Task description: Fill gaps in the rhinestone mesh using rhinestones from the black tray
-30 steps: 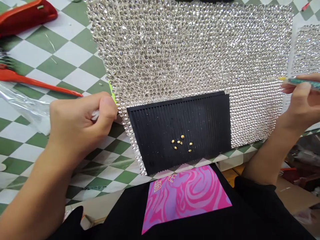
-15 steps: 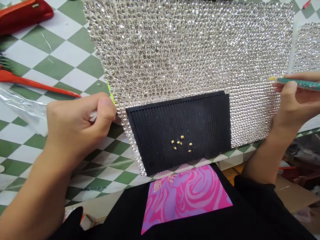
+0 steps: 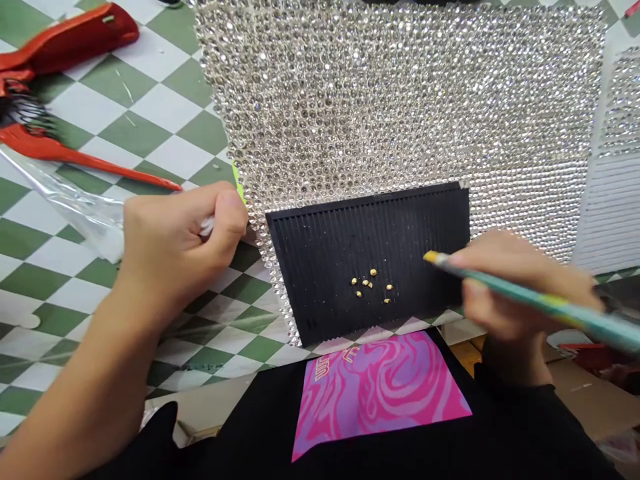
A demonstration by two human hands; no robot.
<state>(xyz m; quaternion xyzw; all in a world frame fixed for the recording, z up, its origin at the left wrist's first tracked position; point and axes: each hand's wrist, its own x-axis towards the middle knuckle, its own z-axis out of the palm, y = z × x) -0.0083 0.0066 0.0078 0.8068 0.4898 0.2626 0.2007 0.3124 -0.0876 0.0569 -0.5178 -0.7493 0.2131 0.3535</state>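
Observation:
My right hand (image 3: 515, 287) grips a teal pencil-like stick (image 3: 525, 290), blurred by motion, with its yellow tip over the right part of a black ridged tray (image 3: 320, 260). Several small gold-coloured stones (image 3: 367, 283) lie in the middle of that tray. The tray rests on the lower edge of a wide sheet covered with rows of clear rhinestones (image 3: 375, 100). At the sheet's left edge my left hand (image 3: 185, 233) is closed in a fist; a bit of something white shows between thumb and fingers, its kind hidden.
Red-handled pliers (image 3: 75, 47) lie at the upper left, close to a clear plastic bag (image 3: 93, 217) beside my left hand. A second rhinestone piece (image 3: 625, 107) sits at the far right, above white ridged strips (image 3: 610, 213). The tabletop has a green and white diamond pattern.
My right hand has swung left and down with the stick, from the sheet's right edge to over the tray. My left hand stays closed; the whole view has shifted slightly.

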